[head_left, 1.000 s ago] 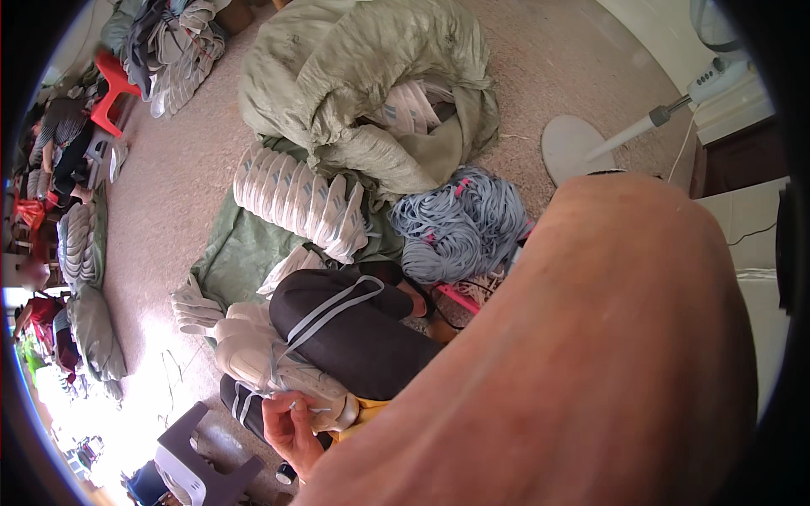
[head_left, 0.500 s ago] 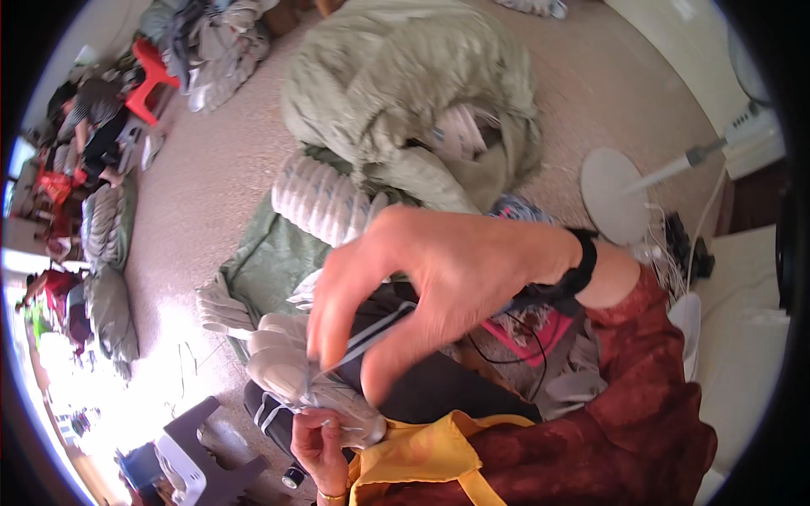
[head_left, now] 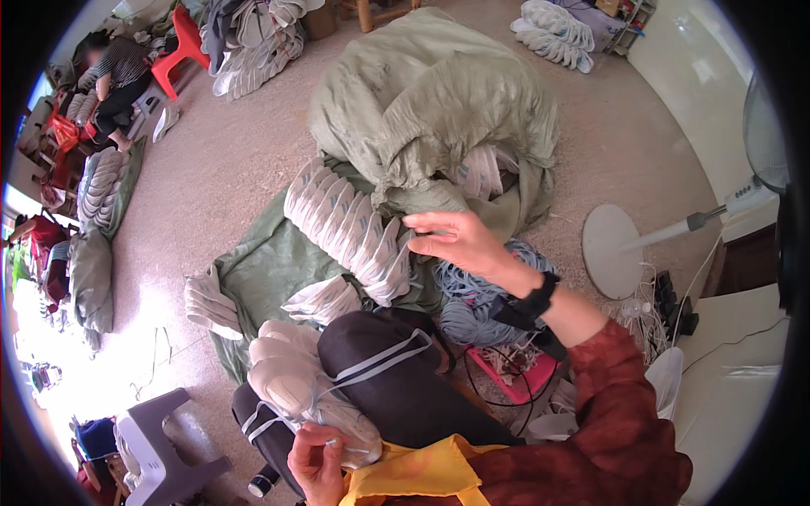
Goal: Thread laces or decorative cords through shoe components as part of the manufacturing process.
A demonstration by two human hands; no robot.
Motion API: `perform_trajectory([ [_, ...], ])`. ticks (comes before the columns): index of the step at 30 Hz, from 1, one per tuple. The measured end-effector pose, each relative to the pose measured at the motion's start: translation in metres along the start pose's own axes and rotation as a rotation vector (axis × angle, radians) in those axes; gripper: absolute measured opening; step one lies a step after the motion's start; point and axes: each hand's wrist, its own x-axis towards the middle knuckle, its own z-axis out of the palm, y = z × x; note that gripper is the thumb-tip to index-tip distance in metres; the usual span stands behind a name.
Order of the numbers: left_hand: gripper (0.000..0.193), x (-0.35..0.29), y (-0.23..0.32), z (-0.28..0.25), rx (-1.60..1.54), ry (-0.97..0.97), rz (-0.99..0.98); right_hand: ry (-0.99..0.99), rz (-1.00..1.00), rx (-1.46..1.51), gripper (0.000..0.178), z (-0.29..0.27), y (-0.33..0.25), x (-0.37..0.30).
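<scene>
White shoe uppers [head_left: 283, 371] lie bunched across my lap, with a light-grey shoelace [head_left: 384, 358] threaded at the nearest one and looping over my dark-trousered knee. At the near end of these uppers, my left hand [head_left: 316, 462] is closed in a pinch; a small pale tip, seemingly the lace's end, shows between thumb and finger. My right hand [head_left: 460, 244] reaches forward with fingers stretched out and nothing visible in them. It hovers beside a long row of nested white shoe uppers [head_left: 342, 228] and above a pile of grey-blue laces [head_left: 472, 308].
A large pale-green sack [head_left: 430, 93] with uppers inside stands ahead, by a green sheet [head_left: 270, 261]. On the right are a fan [head_left: 612, 253], cables and a pink tray [head_left: 527, 379]. A grey stool [head_left: 156, 447] stands at left. A person [head_left: 122, 80] sits by a red chair [head_left: 181, 51].
My right hand has moved away from the uppers on my lap, forward and right, leaving the lace draped over my knee. My left hand keeps its pinch. The view has shifted.
</scene>
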Motion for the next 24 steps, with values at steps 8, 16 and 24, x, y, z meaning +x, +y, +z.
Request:
perform_trajectory([
  [8,0.004,0.002,-0.001,-0.005,0.009,-0.040,0.015,0.684,-0.059,-0.946,0.051,-0.042,0.176,0.017],
  [16,0.003,0.003,0.001,-0.004,-0.011,-0.040,0.017,0.621,-0.059,-0.885,0.027,-0.079,0.221,0.027],
  [24,0.005,0.005,-0.002,-0.002,0.000,-0.037,0.081,0.487,0.240,-0.820,0.042,-0.068,0.223,0.003],
])
